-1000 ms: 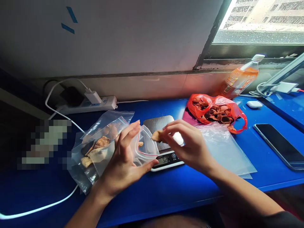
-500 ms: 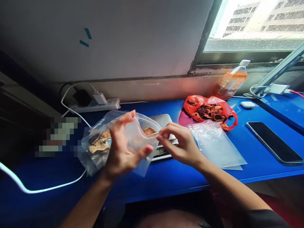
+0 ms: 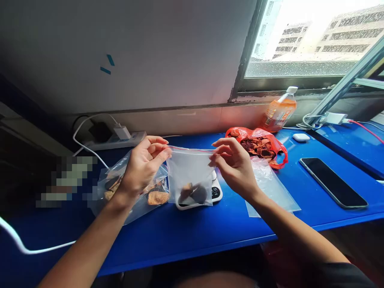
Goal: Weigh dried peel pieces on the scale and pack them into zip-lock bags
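Between my two hands hangs a clear zip-lock bag (image 3: 190,168) with a red line along its top and dark and brown dried pieces at its bottom. My left hand (image 3: 147,164) pinches its upper left corner, and my right hand (image 3: 234,164) pinches the upper right corner. Behind and below it stands a white kitchen scale (image 3: 218,192), mostly covered, its display hidden. Under and beside my left forearm lie filled clear bags (image 3: 132,214) with brown dried peel-like pieces (image 3: 158,197). To the right of my right hand is a stack of flat clear bags (image 3: 271,192).
A red plastic bag (image 3: 282,160) of dried pieces sits at the back right, before an orange-labelled bottle (image 3: 279,112). A phone (image 3: 333,182) and a white earbud case (image 3: 301,137) lie on the right. A power strip (image 3: 135,140) and white cables are at the left.
My left hand has gone from spread fingers to pinching the bag's corner. The bag is now upright and stretched between both hands, with its pieces at the bottom. The view has shifted slightly.
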{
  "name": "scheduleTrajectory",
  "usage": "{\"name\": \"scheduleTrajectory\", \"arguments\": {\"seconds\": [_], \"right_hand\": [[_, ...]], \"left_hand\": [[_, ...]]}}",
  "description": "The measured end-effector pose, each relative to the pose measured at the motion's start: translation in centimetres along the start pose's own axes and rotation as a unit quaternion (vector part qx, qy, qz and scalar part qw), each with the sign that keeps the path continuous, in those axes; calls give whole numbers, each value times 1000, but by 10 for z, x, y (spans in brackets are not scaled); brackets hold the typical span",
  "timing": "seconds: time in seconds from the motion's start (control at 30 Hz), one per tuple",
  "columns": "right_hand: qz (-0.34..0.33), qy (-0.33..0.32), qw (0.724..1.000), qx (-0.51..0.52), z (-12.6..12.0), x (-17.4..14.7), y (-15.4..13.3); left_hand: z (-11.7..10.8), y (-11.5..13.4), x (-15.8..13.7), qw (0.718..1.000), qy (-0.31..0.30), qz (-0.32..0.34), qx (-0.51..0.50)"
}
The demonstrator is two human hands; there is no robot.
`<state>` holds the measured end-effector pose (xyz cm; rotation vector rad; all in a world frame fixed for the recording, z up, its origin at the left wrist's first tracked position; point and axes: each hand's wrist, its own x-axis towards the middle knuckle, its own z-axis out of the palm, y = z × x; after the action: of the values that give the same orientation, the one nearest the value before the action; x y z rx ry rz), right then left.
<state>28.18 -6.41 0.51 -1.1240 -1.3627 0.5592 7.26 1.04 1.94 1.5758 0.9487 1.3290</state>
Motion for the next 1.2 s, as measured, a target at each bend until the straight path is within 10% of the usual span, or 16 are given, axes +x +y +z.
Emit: {"name": "scheduleTrajectory", "arguments": {"seconds": [0.2,0.53,0.83,1.2], "right_hand": [[-156,-141,935,-284,11,14,-13],[-170,-293,849,-405,31,35,-27],[-143,-260,910,-289,40,33,-22],[-183,-253,922,-230,24,13,-24]], "left_hand": [[11,-8,-21,987,-20,101,120],[8,-3,-41,925,5,250,287],[1,-2,-39,935,-2,202,290],[-2,5,-45,930,-4,242,275]]}}
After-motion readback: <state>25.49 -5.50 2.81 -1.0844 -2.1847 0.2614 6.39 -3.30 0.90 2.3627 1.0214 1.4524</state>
